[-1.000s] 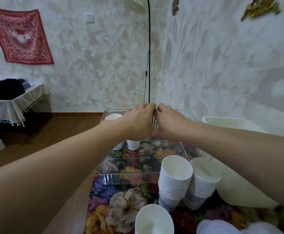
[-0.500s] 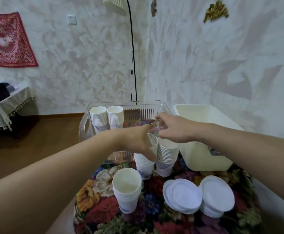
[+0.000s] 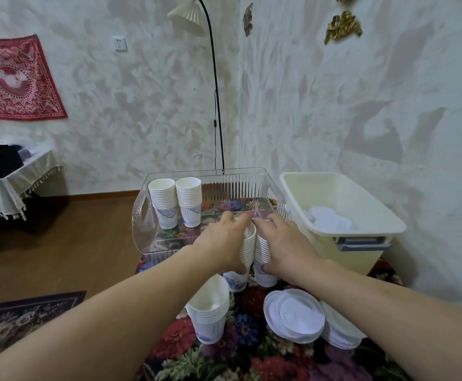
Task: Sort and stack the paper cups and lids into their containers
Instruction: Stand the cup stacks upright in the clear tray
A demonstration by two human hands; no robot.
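Note:
Two stacks of white paper cups stand side by side on the flowered tablecloth, just in front of the clear bin (image 3: pixel 142 215). My left hand (image 3: pixel 221 240) wraps the left stack (image 3: pixel 245 254). My right hand (image 3: pixel 285 243) wraps the right stack (image 3: pixel 263 259). Two more cup stacks (image 3: pixel 175 199) stand inside the clear bin at its far left. A further cup stack (image 3: pixel 210 309) stands nearer to me. Two piles of white lids (image 3: pixel 296 314) lie to its right. The cream bin (image 3: pixel 342 199) holds several white lids.
The flowered tablecloth (image 3: pixel 252 353) covers the table, whose left edge drops to a wooden floor with a dark rug (image 3: pixel 18 317). A floor lamp's black pole (image 3: pixel 216 100) rises behind the clear bin. The wall runs close on the right.
My hands came back from the far side of the clear bin and closed around the two cup stacks in front of it. The camera view pulled back.

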